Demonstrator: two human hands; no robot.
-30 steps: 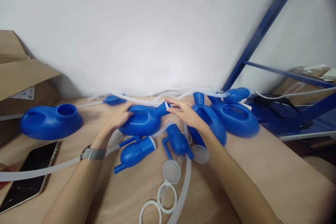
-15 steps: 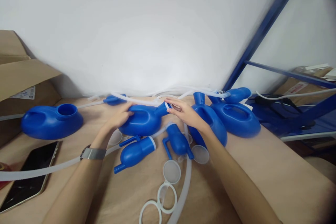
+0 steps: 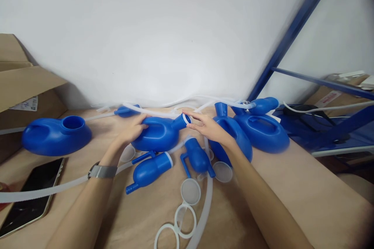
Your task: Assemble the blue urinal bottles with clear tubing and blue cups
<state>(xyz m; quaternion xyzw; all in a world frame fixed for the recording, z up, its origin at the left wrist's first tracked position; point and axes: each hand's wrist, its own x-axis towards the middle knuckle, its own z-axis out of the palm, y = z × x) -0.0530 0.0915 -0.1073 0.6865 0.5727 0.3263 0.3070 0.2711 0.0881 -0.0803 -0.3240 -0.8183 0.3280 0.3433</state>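
Note:
My left hand (image 3: 133,129) grips the body of a blue plastic bottle (image 3: 159,134) lying on its side on the tan table top (image 3: 292,186). My right hand (image 3: 204,124) is at the bottle's neck, fingers pinched on a white ring (image 3: 186,117) at its mouth. Just in front lie two smaller blue funnel pieces (image 3: 150,169) (image 3: 196,156) and a clear tube (image 3: 204,206). Two more blue bottles (image 3: 233,134) (image 3: 265,130) lie to the right of my right hand.
Another blue bottle (image 3: 55,136) lies at the left, with a phone (image 3: 32,194) in front of it and a cardboard box (image 3: 20,85) behind. White rings and caps (image 3: 187,210) lie near me. A blue metal rack (image 3: 306,81) stands at the right.
Almost nothing moved; my right hand's fingers shifted slightly at the bottle's mouth.

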